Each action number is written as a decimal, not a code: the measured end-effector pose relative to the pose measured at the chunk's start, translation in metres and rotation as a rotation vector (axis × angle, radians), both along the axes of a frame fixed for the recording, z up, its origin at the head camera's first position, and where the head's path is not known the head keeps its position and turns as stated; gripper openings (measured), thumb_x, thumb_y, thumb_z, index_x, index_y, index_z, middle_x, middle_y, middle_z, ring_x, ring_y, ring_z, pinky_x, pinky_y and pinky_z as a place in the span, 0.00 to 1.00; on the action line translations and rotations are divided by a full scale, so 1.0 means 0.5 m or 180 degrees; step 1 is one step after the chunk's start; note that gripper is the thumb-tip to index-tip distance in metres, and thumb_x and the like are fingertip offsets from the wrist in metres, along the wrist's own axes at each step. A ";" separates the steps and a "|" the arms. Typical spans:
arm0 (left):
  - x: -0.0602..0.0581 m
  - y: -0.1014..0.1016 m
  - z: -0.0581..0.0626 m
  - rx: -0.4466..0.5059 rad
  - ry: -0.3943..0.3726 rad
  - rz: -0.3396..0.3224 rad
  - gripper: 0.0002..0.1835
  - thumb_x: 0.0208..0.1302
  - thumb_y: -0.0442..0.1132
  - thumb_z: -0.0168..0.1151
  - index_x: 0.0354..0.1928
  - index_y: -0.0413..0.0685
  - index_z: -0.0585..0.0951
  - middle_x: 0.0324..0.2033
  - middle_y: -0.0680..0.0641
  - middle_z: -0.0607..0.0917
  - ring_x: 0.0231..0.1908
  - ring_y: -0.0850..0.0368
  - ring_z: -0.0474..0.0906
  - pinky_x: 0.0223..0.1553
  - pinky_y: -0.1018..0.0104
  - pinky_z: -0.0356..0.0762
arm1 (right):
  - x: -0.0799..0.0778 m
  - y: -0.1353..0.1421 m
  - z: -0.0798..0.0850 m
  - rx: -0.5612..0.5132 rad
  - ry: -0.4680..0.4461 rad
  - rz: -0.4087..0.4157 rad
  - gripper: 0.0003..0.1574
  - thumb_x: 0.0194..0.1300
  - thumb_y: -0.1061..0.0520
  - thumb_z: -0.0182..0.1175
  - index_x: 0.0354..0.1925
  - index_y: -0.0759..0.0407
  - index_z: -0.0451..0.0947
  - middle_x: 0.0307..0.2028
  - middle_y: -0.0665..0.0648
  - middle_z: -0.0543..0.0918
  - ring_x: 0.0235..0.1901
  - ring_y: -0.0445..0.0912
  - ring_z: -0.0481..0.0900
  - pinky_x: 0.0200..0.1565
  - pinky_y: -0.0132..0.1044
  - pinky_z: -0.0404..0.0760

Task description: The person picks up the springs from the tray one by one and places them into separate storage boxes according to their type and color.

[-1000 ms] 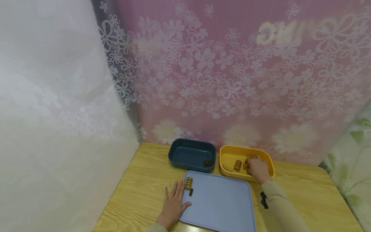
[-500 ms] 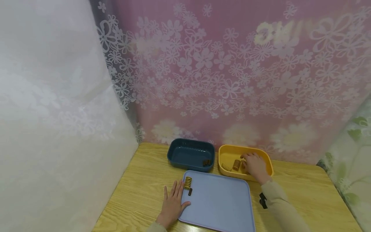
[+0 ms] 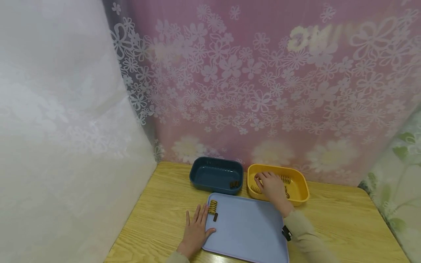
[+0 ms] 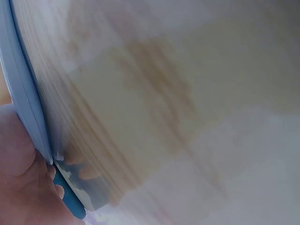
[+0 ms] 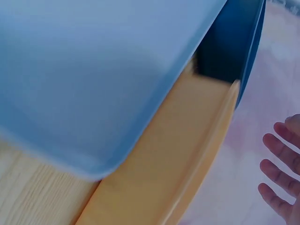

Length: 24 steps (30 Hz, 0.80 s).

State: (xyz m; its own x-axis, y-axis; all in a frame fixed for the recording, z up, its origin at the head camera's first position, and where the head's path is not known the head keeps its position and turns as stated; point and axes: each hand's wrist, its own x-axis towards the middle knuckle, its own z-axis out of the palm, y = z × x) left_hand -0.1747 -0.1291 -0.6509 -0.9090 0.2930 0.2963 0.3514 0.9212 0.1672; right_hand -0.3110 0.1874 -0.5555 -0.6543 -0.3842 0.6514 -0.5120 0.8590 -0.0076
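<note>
My left hand (image 3: pixel 195 233) lies flat with spread fingers along the left edge of the pale blue tray (image 3: pixel 246 230), thumb over the rim. On the tray near its fingertips are a ribbed, yellow-and-dark striped roll (image 3: pixel 213 207) and a small brown bar (image 3: pixel 215 217). My right hand (image 3: pixel 273 188) is over the yellow container (image 3: pixel 300 199), its fingers loosely bent. In the right wrist view those fingers (image 5: pixel 281 180) show nothing between them. Ribbed rolls (image 3: pixel 285 179) show in the container on both sides of the hand; one in the middle is hidden beneath it.
A dark blue container (image 3: pixel 210 177) stands left of the yellow one, with several small brown pieces (image 3: pixel 234 184) in its right corner. Both containers stand behind the tray on the wooden table (image 3: pixel 158 215). A pink flowered curtain (image 3: pixel 256 73) hangs close behind them.
My right hand has moved left within the yellow container, leaving the roll it was touching on the right and covering the middle one. My left hand has stayed in place.
</note>
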 end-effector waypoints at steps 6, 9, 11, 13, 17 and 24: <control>0.000 -0.001 -0.006 -0.0009 0.0064 -0.0008 0.45 0.66 0.64 0.58 0.74 0.40 0.65 0.72 0.42 0.69 0.72 0.42 0.63 0.64 0.28 0.59 | 0.025 -0.070 0.003 0.0024 -0.0004 0.0154 0.10 0.58 0.55 0.75 0.35 0.56 0.84 0.32 0.56 0.86 0.34 0.55 0.81 0.35 0.49 0.83; 0.001 0.000 0.000 -0.0068 0.0037 0.0023 0.45 0.65 0.63 0.60 0.73 0.39 0.67 0.72 0.42 0.69 0.72 0.41 0.64 0.64 0.28 0.60 | 0.045 -0.104 -0.003 0.0026 -0.0125 0.0222 0.10 0.59 0.54 0.75 0.36 0.54 0.84 0.33 0.53 0.86 0.35 0.53 0.81 0.37 0.49 0.83; 0.001 0.001 0.002 -0.0103 -0.0066 0.0045 0.45 0.65 0.63 0.60 0.74 0.39 0.66 0.73 0.42 0.69 0.72 0.41 0.64 0.65 0.29 0.59 | 0.058 -0.127 -0.009 -0.0049 -0.0211 0.0300 0.10 0.58 0.53 0.75 0.36 0.52 0.84 0.33 0.52 0.86 0.35 0.52 0.81 0.37 0.49 0.82; 0.000 0.002 0.003 -0.0151 -0.0188 0.0074 0.45 0.66 0.63 0.59 0.75 0.40 0.65 0.74 0.42 0.67 0.73 0.42 0.62 0.66 0.29 0.58 | 0.071 -0.148 -0.019 -0.0110 -0.0265 0.0384 0.10 0.57 0.54 0.76 0.36 0.51 0.84 0.32 0.51 0.85 0.35 0.51 0.80 0.37 0.48 0.82; -0.001 0.001 0.001 -0.0170 -0.0322 0.0103 0.46 0.67 0.64 0.57 0.77 0.42 0.62 0.75 0.44 0.65 0.75 0.43 0.59 0.68 0.29 0.55 | 0.096 -0.186 -0.043 -0.0046 -0.0347 0.0493 0.11 0.56 0.52 0.77 0.36 0.51 0.84 0.32 0.49 0.84 0.34 0.48 0.79 0.37 0.44 0.82; -0.002 -0.001 -0.005 -0.0109 -0.0071 0.0032 0.46 0.66 0.66 0.56 0.75 0.41 0.64 0.74 0.42 0.67 0.74 0.42 0.61 0.65 0.28 0.57 | 0.142 -0.234 -0.084 0.0362 -0.0665 0.0407 0.16 0.56 0.45 0.76 0.38 0.51 0.84 0.34 0.49 0.84 0.36 0.46 0.80 0.38 0.43 0.83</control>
State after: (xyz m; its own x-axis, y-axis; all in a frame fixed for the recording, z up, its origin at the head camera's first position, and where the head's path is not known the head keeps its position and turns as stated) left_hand -0.1758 -0.1295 -0.6534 -0.9182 0.2936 0.2658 0.3387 0.9299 0.1432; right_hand -0.2398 0.0704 -0.5976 -0.7116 -0.5352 0.4552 -0.6137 0.7889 -0.0318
